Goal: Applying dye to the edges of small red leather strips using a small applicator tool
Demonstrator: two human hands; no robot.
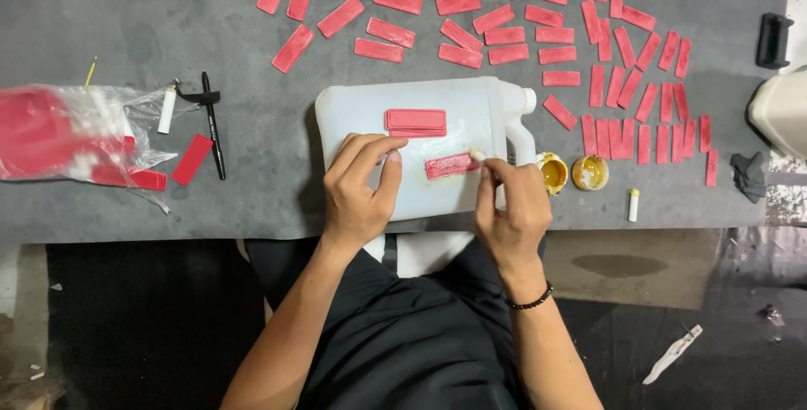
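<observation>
While the wide grey felt-like table mat (151, 31) carries rows of flat red rectangular strips (538, 36) spread apart, seemingly so each lies separate, a white plastic jug (361, 116) lies on its side near the person as a raised work surface. On its flat face rests a small stack of red strips (415, 121), and just below it a single red strip smeared with yellowish paste (450, 164). The left hand (360, 187) pins that strip's near end, fingertips pressed together on it to keep it from sliding. The right hand (511, 208) pinches a thin pale applicator stick (477, 155) against the strip's far end. Beside the jug's neck sits an open little pot of yellow paste (552, 172) and its lid (590, 173), within easy reach.
</observation>
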